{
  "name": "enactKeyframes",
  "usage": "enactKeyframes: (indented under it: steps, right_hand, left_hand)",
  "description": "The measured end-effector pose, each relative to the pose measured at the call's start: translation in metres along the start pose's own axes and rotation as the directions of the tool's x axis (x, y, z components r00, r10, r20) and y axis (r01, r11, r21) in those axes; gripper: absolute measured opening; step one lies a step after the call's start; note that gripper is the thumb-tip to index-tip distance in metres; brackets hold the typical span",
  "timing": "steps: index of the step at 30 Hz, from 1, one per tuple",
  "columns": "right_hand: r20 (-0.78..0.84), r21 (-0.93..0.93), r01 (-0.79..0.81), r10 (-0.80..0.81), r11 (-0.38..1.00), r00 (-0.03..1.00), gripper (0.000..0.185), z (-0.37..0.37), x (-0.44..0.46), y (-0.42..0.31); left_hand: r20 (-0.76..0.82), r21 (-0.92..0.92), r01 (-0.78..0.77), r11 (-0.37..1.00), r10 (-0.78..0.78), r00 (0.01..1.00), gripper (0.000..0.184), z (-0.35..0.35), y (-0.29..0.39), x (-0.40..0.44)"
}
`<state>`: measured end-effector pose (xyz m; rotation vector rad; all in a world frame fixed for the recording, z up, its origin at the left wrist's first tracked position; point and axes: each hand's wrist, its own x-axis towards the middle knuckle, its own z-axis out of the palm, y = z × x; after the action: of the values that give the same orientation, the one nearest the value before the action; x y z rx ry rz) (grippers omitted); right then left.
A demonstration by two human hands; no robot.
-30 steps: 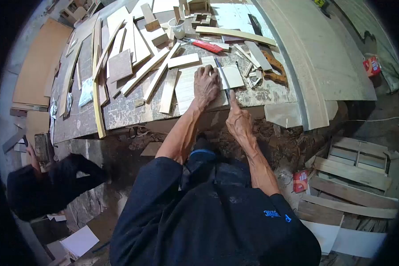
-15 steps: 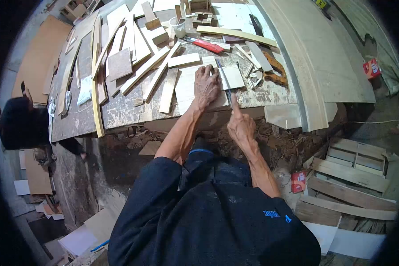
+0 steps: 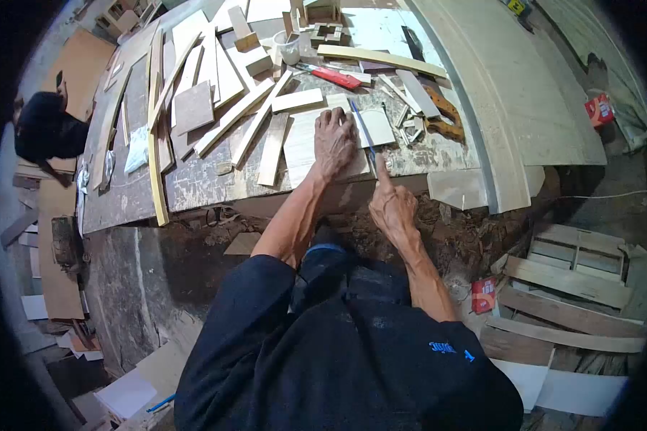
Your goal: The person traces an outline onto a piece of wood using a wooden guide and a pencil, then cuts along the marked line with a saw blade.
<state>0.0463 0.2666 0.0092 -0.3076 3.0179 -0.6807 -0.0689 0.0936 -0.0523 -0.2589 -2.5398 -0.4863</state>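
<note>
Pale wood (image 3: 302, 147) lies under the left hand (image 3: 335, 144), fingers loosely arched; the right hand (image 3: 393, 206) grips a slim tool (image 3: 361, 126).

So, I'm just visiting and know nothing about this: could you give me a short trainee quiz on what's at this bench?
1. True or false: the person's left hand rests on a pale board.

2. Multiple choice: what colour is the handle of the tool lying beside the white cup?
A) green
B) red
C) yellow

3. Fill in the blank: the slim blue tool is in the grip of the person's ____ hand.

Key: 1. True; 2. B; 3. right
</note>
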Motion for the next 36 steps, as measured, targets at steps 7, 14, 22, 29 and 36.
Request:
enactKeyframes:
  steps: [7, 14, 22, 29, 36]
  right_hand:
    - [-0.022, 0.047, 0.055, -0.054, 0.997, 0.998, 0.081, 0.004, 0.02, -0.001]
    - [-0.07, 0.064, 0.087, -0.083, 0.994, 0.994, 0.08, 0.01, 0.021, 0.002]
    - [-0.015, 0.064, 0.045, -0.044, 0.997, 0.999, 0.071, 0.0, 0.023, -0.005]
    - [0.178, -0.056, -0.068, 0.077, 0.996, 0.981, 0.074, -0.026, 0.006, -0.015]
    - [0.151, 0.026, -0.074, 0.07, 0.997, 0.986, 0.072, -0.027, 0.006, -0.015]
  left_hand:
    - [0.011, -0.008, -0.016, 1.0, 0.016, 1.0, 0.039, 0.007, -0.004, 0.001]
    - [0.066, -0.037, 0.025, 0.999, -0.023, 0.998, 0.037, -0.002, 0.0, 0.0]
    - [0.029, -0.02, 0.01, 1.0, -0.009, 1.0, 0.04, 0.0, 0.001, 0.0]
    - [0.019, -0.02, -0.009, 1.0, 0.01, 1.0, 0.042, -0.004, 0.0, -0.001]
    - [0.008, -0.017, -0.019, 1.0, 0.019, 1.0, 0.038, -0.003, 0.001, 0.001]
